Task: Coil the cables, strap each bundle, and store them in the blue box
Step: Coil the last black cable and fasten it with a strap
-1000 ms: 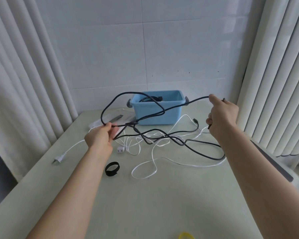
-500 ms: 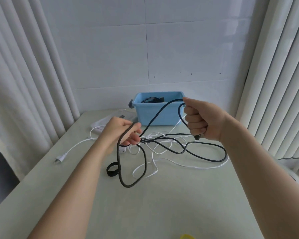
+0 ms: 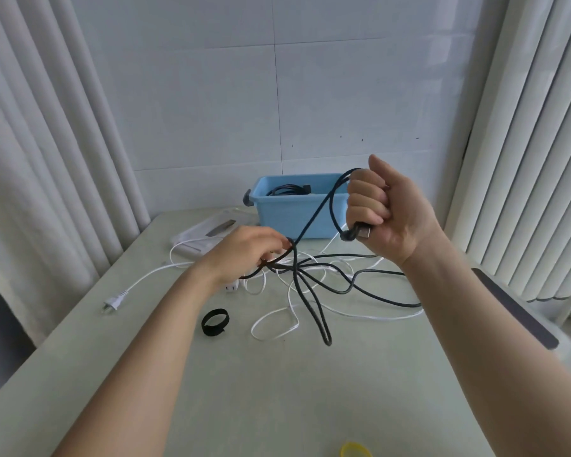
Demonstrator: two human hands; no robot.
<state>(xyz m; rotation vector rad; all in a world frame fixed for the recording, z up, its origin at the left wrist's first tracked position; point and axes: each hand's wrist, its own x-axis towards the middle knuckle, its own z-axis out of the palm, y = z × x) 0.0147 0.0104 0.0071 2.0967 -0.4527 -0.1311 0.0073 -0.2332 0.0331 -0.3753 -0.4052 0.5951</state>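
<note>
The black cable (image 3: 314, 308) is judged to be mid-coil. Its plug end (image 3: 363, 232) is clamped under the curled fingers of the right grip (image 3: 389, 212), which is raised above the counter (image 3: 277, 390) in front of the blue box (image 3: 284, 219). One end is thus anchored while turns are gathered. A turn of cable is seen passing over the top of that fist and down toward the other hand.

The left grip (image 3: 248, 252) is held lower, toward the far-left corner, and is closed on the cable where several strands cross. How each finger lies there cannot be made out. This hold is judged to serve for drawing out the next length and guiding it up to the right grip. From that crossing a long narrow loop hangs down to the middle of the counter. The rest is spread loose toward the right edge, lying over the white cable (image 3: 152, 274).

A black strap (image 3: 215, 321) has been laid just left of the tangle, presumably so that it can be reached once the coil is complete. The box is set at the far edge, and one dark bundle (image 3: 290, 190) is already stored in it. The white cable is uncoiled, with its plug (image 3: 112, 303) toward the left edge. Snagging on it is the likely risk as slack is pulled.
</note>
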